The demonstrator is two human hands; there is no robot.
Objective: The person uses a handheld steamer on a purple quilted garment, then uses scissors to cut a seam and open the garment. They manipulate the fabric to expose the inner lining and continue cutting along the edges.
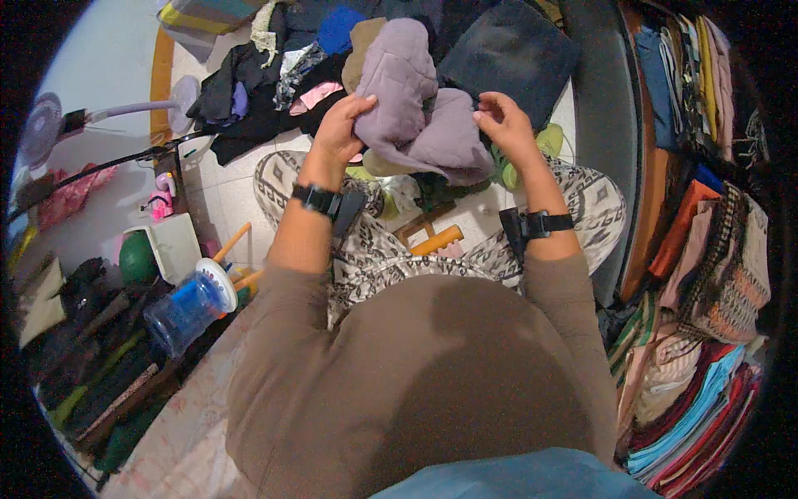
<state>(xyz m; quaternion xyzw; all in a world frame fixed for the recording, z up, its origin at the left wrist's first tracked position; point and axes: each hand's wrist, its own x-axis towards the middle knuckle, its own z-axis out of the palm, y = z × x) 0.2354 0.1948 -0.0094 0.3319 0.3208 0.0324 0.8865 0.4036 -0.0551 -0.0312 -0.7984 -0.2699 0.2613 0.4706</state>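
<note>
A mauve quilted garment or cloth (399, 87), partly folded, hangs above my lap. My left hand (340, 128) grips its left edge, with the thumb lying over the fabric. At the right side, my right hand (508, 125) is beside the cloth with thumb and fingers apart. The right thumb tip comes close to the cloth's edge; whether it touches I cannot tell. Just behind the cloth, a tan piece of fabric (358, 56) shows. Dark folded fabric (511, 59) lies beyond my right hand.
Dark clothes (249, 93) are heaped on the tiled floor (218, 206). Folded clothes (692, 399) fill shelves on the right. To the left are a clear plastic jar (187, 312) and a purple fan (43, 128). An orange-yellow object (436, 240) lies between my patterned trouser legs (589, 199).
</note>
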